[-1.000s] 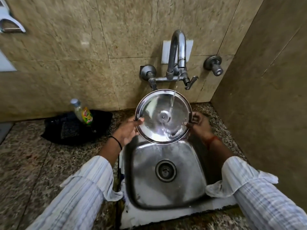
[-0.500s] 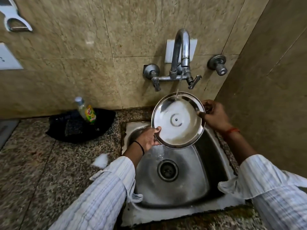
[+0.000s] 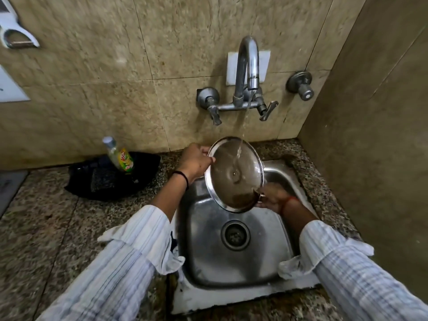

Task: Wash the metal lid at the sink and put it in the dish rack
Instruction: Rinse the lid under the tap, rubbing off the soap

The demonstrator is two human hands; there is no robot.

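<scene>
Two hands, left hand (image 3: 194, 161), right hand (image 3: 273, 197), gripping lid (image 3: 234, 174)

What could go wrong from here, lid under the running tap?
1. The wet metal lid is held only at its rim by the left hand and right hand; it might slip into the sink.
2. Water from the tap hits the tilted lid and may splash onto the sleeves or the counter.
</scene>
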